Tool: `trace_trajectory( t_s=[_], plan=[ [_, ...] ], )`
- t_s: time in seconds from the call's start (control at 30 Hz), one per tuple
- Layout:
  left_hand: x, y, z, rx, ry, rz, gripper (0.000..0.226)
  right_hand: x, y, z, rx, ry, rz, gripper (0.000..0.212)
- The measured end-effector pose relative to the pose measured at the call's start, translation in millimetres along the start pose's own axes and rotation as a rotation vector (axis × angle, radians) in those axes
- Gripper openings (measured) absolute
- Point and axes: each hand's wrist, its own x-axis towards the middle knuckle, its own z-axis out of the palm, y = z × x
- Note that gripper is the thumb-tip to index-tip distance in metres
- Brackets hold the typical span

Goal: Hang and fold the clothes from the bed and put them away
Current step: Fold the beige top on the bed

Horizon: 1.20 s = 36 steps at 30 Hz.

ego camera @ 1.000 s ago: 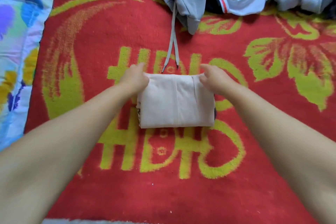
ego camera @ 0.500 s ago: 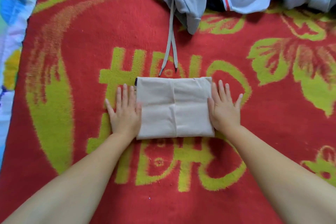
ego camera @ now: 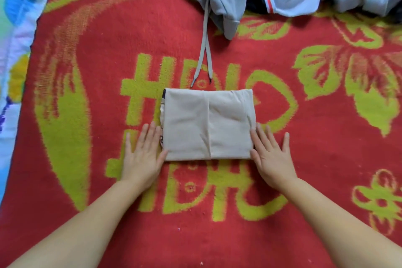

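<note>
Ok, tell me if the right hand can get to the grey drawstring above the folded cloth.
Probably yes. The right hand lies flat beside the folded beige cloth, holding nothing, and the grey drawstring lies exposed on the red blanket just beyond it, nothing covering it.

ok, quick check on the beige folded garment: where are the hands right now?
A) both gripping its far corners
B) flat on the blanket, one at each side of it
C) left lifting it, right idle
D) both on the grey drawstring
B: the left hand and right hand lie flat with straight fingers on the red blanket, one at each side edge of the beige folded garment; the grey drawstring lies untouched beyond it.
</note>
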Motion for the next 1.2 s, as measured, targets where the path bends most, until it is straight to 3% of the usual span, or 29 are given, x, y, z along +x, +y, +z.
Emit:
trace_trajectory(
  t_s=[0.07, 0.13, 0.2, 0.27, 0.37, 0.53, 0.7, 0.9, 1.2],
  plan=[
    [-7.7, -4.4, -9.8, -0.006, 0.085, 0.039, 0.078, -11.2, 7.1, -9.8, 0.013, 0.029, -0.015, 0.069],
    [-10.3, 18.0, -21.7, 0.026, 0.157, 0.235, 0.079, -13.1, -13.4, -22.1, 0.007, 0.054, -0.159, 0.089],
    [-6.0, 50.2, -26.6, 0.036, 0.142, 0.351, 0.097, -8.7, -44.9, -25.6, -0.016, 0.080, -0.237, 0.098],
    [2.4, 74.9, -27.4, 0.034, 0.068, 0.277, 0.107, 3.5, -68.3, -21.6, 0.030, 0.108, -0.196, 0.097],
    [28.3, 78.7, -16.7, 0.089, 0.014, 0.170, 0.101, 29.5, -77.2, -7.2, 0.047, 0.054, -0.109, 0.085],
    [37.0, 75.8, -33.4, 0.056, -0.103, 0.192, 0.090, 38.1, -77.4, -26.1, 0.010, -0.050, -0.114, 0.072],
    [29.6, 75.7, -94.7, 0.025, -0.220, 0.158, 0.078, 30.8, -75.4, -85.6, 0.004, -0.079, -0.151, 0.066],
    [-15.5, 53.2, -197.1, 0.055, -0.037, 0.043, 0.075, 5.2, -103.7, -191.9, -0.058, 0.075, -0.290, 0.071],
    [-200.7, -4.9, -267.1, 0.025, 0.240, -0.360, 0.066, -77.0, -221.7, -300.7, -0.286, 0.303, -0.828, 0.067]
  ],
)
